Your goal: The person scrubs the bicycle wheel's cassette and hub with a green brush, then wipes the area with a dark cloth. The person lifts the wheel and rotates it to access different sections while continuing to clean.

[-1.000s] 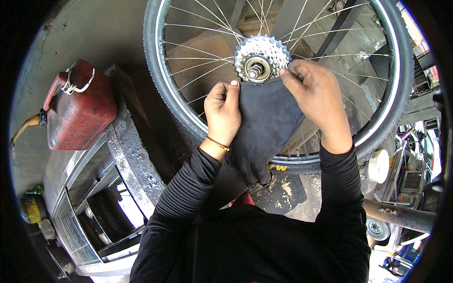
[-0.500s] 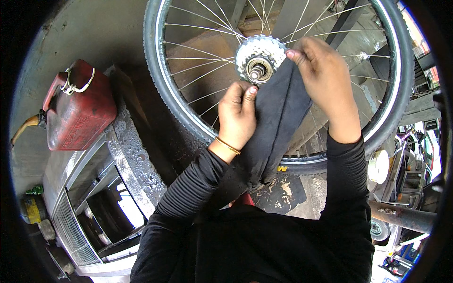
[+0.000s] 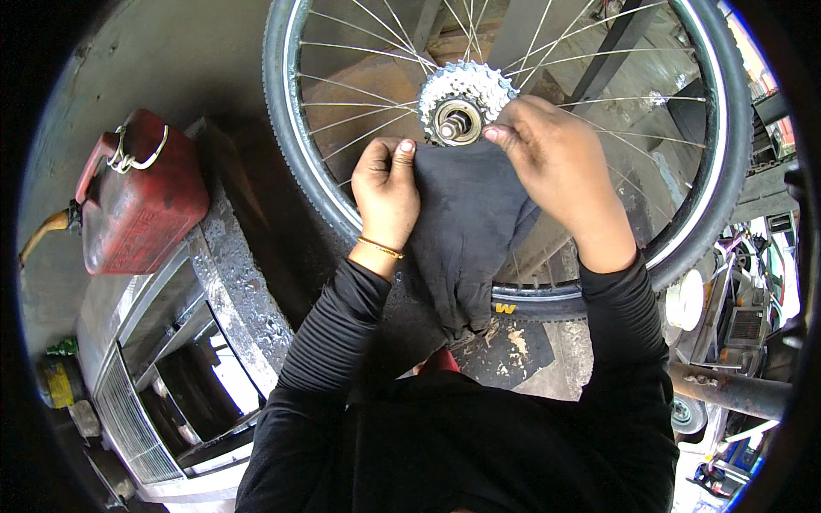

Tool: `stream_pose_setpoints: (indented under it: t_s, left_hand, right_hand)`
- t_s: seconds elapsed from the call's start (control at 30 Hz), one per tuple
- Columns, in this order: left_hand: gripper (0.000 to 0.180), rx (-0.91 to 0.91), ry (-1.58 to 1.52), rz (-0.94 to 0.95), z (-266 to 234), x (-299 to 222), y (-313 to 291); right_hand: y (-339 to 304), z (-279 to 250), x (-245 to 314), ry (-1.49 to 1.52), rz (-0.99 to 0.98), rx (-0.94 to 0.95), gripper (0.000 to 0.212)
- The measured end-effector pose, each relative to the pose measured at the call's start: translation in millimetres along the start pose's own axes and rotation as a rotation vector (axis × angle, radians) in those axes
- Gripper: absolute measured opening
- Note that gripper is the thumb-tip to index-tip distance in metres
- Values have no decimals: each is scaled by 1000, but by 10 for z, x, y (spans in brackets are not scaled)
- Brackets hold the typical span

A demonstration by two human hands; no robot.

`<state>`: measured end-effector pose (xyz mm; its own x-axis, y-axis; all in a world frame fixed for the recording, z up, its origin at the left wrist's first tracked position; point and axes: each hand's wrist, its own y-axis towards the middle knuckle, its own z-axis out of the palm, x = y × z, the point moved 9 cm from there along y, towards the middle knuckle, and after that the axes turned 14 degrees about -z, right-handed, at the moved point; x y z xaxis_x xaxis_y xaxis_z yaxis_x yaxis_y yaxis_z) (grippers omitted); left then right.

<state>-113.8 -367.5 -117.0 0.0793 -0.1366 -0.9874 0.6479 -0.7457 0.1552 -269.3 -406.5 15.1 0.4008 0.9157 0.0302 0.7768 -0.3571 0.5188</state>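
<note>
Dark cloth (image 3: pixel 462 205), one: hanging at the lower edge of the sprocket cluster (image 3: pixel 466 84) on the bicycle wheel (image 3: pixel 279 94), left hand (image 3: pixel 385 192) and right hand (image 3: pixel 552 167) each pinching an upper corner. Hazard: uneven pulling could be snagging fabric on the teeth, tearing it or scraping the right hand.

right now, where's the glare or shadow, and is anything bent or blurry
In the head view, highlights whiten the silver toothed cassette; white glare burns out beside the grey slatted metal panel, which bows near the picture's black border; deep shadow lies between the red plastic can and the black rubber tyre; the bare right hand looks slightly soft, though blur is hard to confirm.
</note>
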Motion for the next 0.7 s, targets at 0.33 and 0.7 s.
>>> stream_pose_setpoints:
  t_s: [0.33, 0.7]
  left_hand:
    - [15, 108, 9, 1, 192, -173, -138]
    - [16, 66, 13, 69, -17, -226, 69]
  right_hand:
    - [-77, -339, -256, 4, 161, -161, 25]
    - [-144, -216, -172, 61, 128, -157, 15]
